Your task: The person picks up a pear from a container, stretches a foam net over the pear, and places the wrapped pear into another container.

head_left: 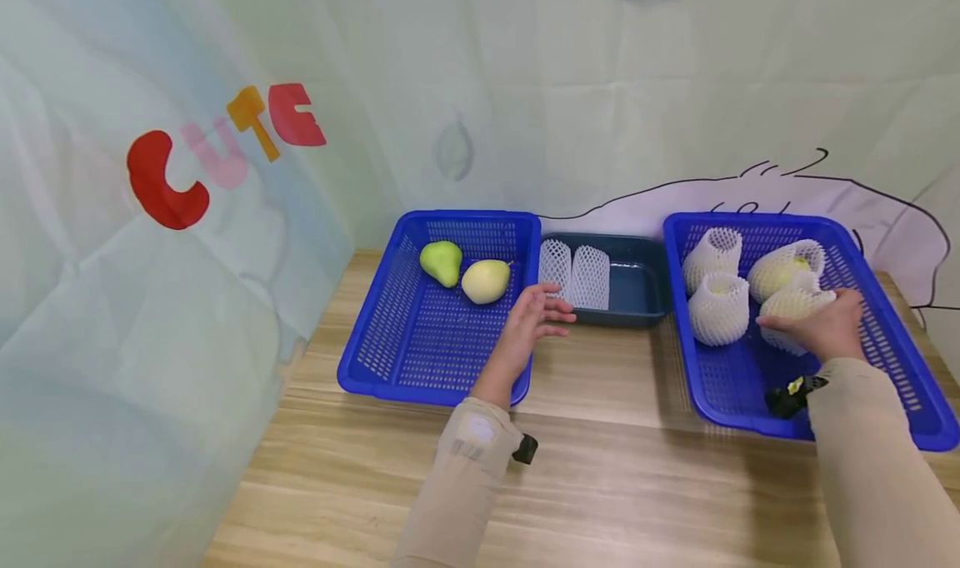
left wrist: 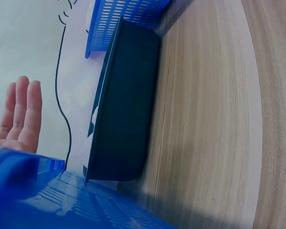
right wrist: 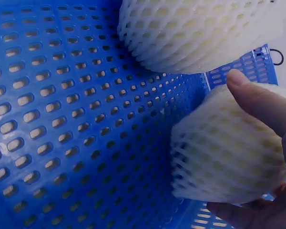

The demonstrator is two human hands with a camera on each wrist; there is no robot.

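Note:
My right hand [head_left: 831, 326] grips a pear in a white foam net [head_left: 797, 306] inside the right blue basket [head_left: 738, 406]. In the right wrist view, thumb and fingers lie around that netted pear [right wrist: 229, 148]. Three other foam-netted fruits, including one at the front left [head_left: 718, 311], stand beside it. My left hand [head_left: 525, 322] hovers over the right rim of the left blue basket [head_left: 435, 393], fingers spread and holding nothing. A green pear [head_left: 442, 261] and a pale yellow pear [head_left: 486, 281] lie bare in that basket.
Between the baskets stands a dark teal tray [head_left: 639, 281] with two white foam nets [head_left: 591, 276] at its left end. Everything rests on a wood-grain table [head_left: 600, 468]. A printed curtain [head_left: 480, 93] hangs close behind and along the left side.

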